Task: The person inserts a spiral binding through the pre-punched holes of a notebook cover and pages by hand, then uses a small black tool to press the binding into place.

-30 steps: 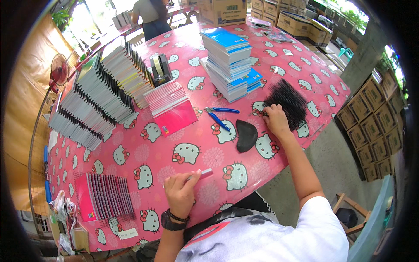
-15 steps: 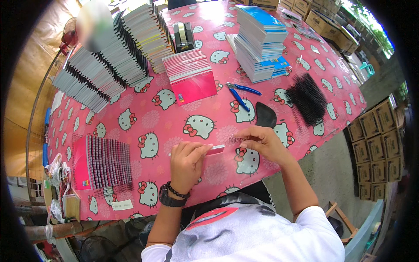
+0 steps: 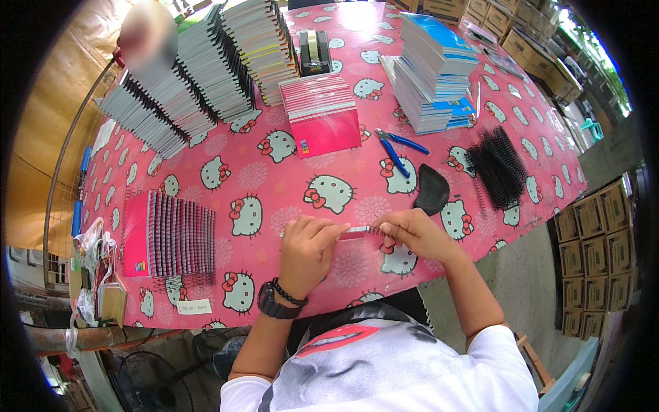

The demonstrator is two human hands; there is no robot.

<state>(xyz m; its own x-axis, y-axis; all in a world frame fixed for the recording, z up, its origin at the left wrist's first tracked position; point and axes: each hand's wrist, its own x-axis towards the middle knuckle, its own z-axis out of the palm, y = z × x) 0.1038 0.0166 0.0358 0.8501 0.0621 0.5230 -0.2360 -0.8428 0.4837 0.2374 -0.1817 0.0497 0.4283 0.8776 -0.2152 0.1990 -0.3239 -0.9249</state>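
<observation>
The left hand [image 3: 309, 244] is closed around a slim notebook [image 3: 354, 230], its fingers and thumb pinching it so that a narrow pale edge juts out toward the other hand. Just to the right of it, the right hand [image 3: 415, 233] pinches a dark wire coil [image 3: 376, 231] between thumb and fingers, the coil's tip at the notebook's right end; whether it has entered any holes is too small to tell. The hands are near each other but apart, over a worktop [image 3: 292, 185] covered in pink cat-face print. Ahead of the right hand lies a black curved pad [image 3: 432, 190], and just beyond it a pair of blue-handled cutters [image 3: 396, 161] with handles apart. Farther out to the right of that hand is a heap of black coils [image 3: 500, 168]; beyond the cutters rises a stack of blue-covered books [image 3: 436, 75]. Straight ahead of the left hand sits a pile of pink-covered notebooks [image 3: 326, 134], with a tape dispenser [image 3: 314, 55] behind it and long rows of coil-edged books [image 3: 213, 69] to its left. Well left of the left hand lies a fanned row of pink notebooks [image 3: 180, 233] with coils along them, and a white paper slip [image 3: 194, 307] on its near side.
</observation>
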